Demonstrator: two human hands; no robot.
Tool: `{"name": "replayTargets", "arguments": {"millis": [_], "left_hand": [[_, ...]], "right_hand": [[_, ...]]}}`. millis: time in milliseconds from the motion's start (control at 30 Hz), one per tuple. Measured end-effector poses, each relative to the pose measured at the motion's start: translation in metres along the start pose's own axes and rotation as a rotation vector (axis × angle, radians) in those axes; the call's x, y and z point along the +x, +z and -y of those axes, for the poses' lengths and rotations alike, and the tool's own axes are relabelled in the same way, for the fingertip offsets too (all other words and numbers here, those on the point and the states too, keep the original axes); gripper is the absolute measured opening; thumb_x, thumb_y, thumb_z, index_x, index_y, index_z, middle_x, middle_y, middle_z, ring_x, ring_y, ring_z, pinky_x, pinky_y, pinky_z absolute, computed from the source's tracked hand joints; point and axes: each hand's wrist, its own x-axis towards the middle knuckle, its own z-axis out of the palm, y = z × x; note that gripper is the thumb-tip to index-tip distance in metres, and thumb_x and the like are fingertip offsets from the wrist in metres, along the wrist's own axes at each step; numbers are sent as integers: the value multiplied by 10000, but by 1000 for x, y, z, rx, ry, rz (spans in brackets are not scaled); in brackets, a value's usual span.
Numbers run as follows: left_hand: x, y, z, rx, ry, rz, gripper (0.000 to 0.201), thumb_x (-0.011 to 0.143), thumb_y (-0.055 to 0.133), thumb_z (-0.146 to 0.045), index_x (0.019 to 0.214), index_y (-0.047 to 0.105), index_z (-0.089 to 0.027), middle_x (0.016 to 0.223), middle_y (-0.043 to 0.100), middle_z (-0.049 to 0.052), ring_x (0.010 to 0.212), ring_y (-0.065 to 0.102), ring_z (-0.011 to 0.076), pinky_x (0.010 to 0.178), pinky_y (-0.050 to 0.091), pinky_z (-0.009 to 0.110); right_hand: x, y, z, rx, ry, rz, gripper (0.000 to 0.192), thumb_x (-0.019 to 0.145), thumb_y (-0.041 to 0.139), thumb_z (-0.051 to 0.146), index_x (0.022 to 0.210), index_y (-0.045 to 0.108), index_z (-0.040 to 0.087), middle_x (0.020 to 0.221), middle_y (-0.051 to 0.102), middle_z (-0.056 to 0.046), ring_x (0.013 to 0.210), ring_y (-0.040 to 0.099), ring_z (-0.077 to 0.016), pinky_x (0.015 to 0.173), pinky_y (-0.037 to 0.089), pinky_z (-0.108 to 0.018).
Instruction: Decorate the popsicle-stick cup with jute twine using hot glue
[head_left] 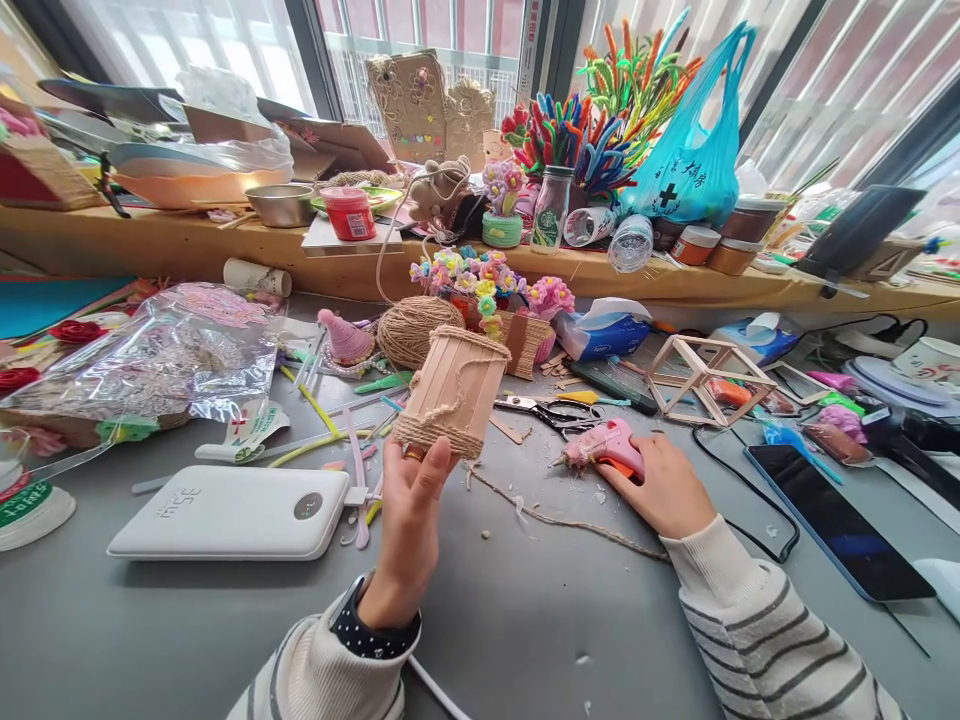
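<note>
My left hand (409, 510) holds up a small cup made of wooden craft sticks (454, 390), with jute twine wound around its top and bottom rims. My right hand (664, 488) rests on the grey table (510, 620) and grips a pink hot glue gun (604, 447), whose nozzle points left. A loose strand of twine (555, 520) trails across the table between my hands. A ball of jute twine (409, 330) lies just behind the cup.
A white power bank (232, 512) lies at the left, scissors (547, 410) and a wooden stick frame (705, 375) behind the glue gun, a dark tablet (832, 520) at the right. Pipe-cleaner flowers (487, 280), a tissue pack (604, 330), cellophane (150, 350) and a cluttered wooden ledge (187, 240) fill the back.
</note>
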Motion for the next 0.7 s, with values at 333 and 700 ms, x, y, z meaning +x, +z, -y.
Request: {"name": "replayTargets", "arguments": {"millis": [333, 700], "left_hand": [[-4, -2, 6, 46, 64, 60, 538, 670, 719, -356, 1113, 447, -216, 1216, 566, 100, 1114, 554, 231, 945, 430, 362], [-14, -9, 13, 185, 168, 74, 635, 607, 771, -263, 1113, 389, -231, 1077, 599, 57, 991, 591, 190, 850, 465, 297]], "right_hand": [[15, -55, 15, 125, 105, -216, 555, 735, 413, 683, 846, 589, 168, 651, 614, -41, 503, 530, -154, 486, 389, -275], [31, -102, 71, 91, -110, -524, 503, 763, 496, 590, 969, 594, 141, 774, 666, -72, 589, 590, -152, 534, 448, -266]]}}
